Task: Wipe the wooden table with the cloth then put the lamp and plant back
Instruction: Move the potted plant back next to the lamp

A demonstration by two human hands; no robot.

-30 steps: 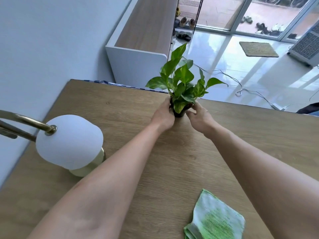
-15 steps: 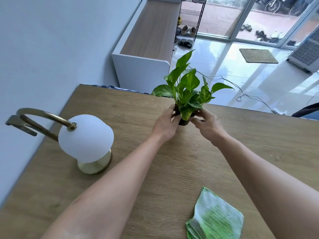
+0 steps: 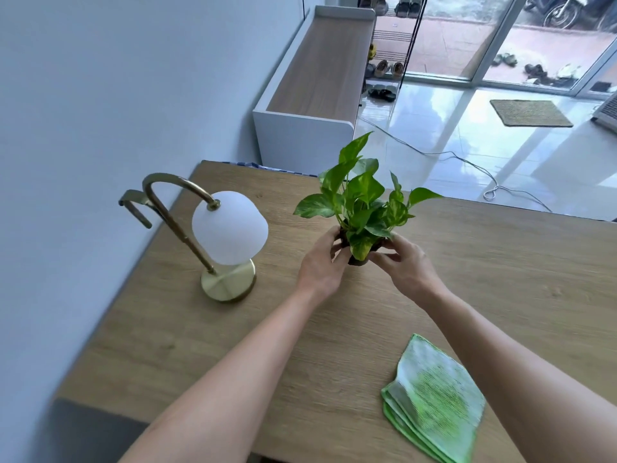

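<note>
- Lamp: it stands upright on the table at about 9 o'clock from the plant, near the wall; a brass round base, a curved brass arm and a white globe shade hanging over the base.
- Left hand: it reaches in from 6 o'clock, fingers curled around the left side of the plant's small dark pot, touching it.
- Plant: green heart-shaped leaves rising upright from the pot, toward the middle of the table and held between both hands; whether the pot's bottom rests on the wood or sits just above it cannot be told.
- Right hand: closed on the pot's right side, thumb and fingertips pressed against it, opposite the left hand.
- Cloth: green and white, folded, lying flat at about 5 o'clock from the plant, near the table's front edge and partly under the right forearm in this view.
</note>
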